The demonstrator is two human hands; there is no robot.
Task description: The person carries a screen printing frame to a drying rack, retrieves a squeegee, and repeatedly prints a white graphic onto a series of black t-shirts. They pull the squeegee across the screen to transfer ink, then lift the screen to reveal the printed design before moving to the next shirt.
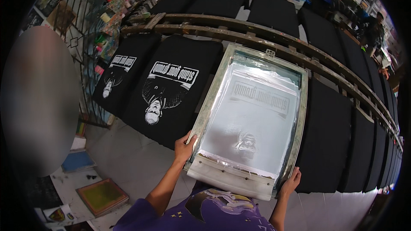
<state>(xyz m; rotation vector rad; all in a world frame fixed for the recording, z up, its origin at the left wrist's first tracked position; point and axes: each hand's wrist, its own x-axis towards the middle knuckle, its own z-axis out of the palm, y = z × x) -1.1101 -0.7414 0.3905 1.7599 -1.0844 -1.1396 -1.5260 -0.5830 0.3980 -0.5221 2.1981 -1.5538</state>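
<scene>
A screen-printing frame (pixel 303 102) with a pale rim is held in front of me, tilted over the row of black shirts. Its light mesh (pixel 257 119) bears a faint lettering banner and portrait. Along the near end lies a pale bar (pixel 231 175) with dark dots, possibly a squeegee. My left hand (pixel 185 147) is closed on the frame's left edge near that end. Gripping the right edge, lower down, is my right hand (pixel 291 182). Left of the frame lies a black shirt (pixel 171 87) printed in white with a banner and upside-down portrait.
Another printed black shirt (pixel 115 75) lies farther left. Plain black shirts (pixel 325 132) continue to the right, and more lie beyond the wooden rails (pixel 239 38). A blurred shape (pixel 40 102) covers the left side. Framed screens (pixel 102 196) lie low left. A person (pixel 374 34) is far right.
</scene>
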